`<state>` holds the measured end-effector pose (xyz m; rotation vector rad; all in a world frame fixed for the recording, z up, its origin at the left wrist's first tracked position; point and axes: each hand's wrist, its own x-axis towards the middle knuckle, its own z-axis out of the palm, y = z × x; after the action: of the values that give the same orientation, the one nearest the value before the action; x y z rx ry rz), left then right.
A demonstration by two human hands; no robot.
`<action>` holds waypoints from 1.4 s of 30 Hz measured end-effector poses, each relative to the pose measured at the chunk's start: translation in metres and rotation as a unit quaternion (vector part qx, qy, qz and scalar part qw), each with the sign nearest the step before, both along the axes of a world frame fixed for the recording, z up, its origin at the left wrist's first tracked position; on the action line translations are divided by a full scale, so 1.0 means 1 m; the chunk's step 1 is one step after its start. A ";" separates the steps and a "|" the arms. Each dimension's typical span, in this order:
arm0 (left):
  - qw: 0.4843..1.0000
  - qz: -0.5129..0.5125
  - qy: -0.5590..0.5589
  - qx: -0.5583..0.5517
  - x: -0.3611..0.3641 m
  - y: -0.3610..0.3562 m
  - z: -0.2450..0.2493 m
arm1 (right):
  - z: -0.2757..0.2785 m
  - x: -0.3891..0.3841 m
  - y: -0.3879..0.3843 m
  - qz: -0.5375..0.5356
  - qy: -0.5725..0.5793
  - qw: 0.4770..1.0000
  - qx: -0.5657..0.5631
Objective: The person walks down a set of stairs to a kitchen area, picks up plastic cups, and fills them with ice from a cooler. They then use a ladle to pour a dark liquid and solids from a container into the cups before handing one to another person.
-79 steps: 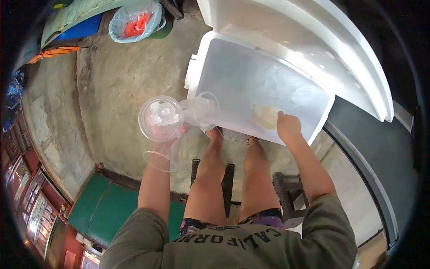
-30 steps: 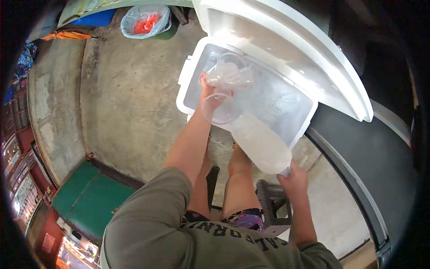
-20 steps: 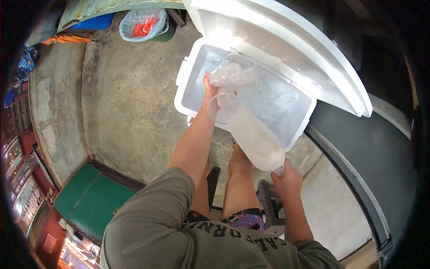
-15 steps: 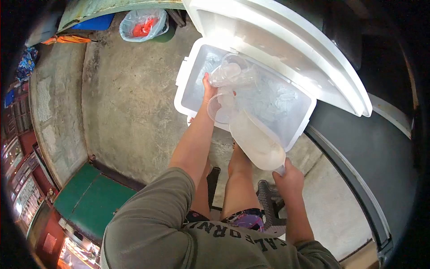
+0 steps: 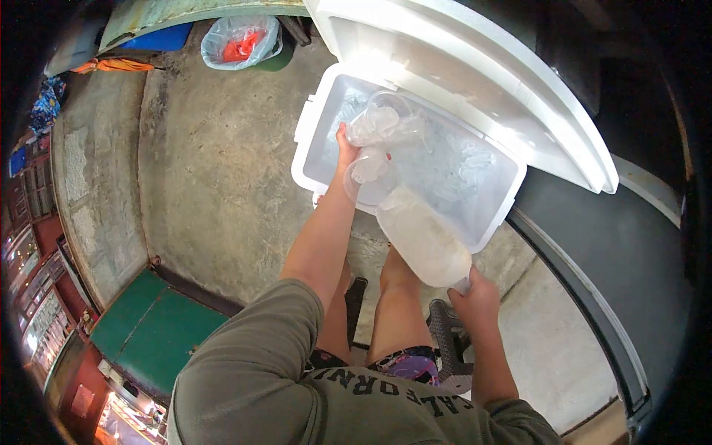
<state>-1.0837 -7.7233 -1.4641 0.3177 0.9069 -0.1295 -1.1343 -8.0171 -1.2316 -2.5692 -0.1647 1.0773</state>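
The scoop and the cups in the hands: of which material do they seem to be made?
The scoop: probably plastic, dull and cloudy; its pale body is smoothly rounded, without metallic shine.
The cups: likely thin, glossy clear plastic; icy pieces show through their walls.

Ice point(image 5: 475, 163) lies inside the cooler point(image 5: 310, 152), and the lid point(image 5: 460, 81) rises along its far side. The cups point(image 5: 382, 126), in the left hand point(image 5: 348, 154), are mostly above the cooler's left half. The scoop point(image 5: 426, 241), in the right hand point(image 5: 478, 298), slants across the cooler's near edge. The bin point(image 5: 279, 59) stands behind and left of the cooler; the stool point(image 5: 449, 345), in front.
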 end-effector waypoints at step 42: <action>0.999 0.003 -0.044 -0.011 -0.037 0.024 0.001 | -0.161 -0.044 -0.085 -0.186 -0.002 0.982 0.026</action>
<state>-1.1205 -7.6994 -1.4636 0.2988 0.8195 -0.1189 -1.1781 -8.1023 -1.3928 -2.4240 0.2746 0.9123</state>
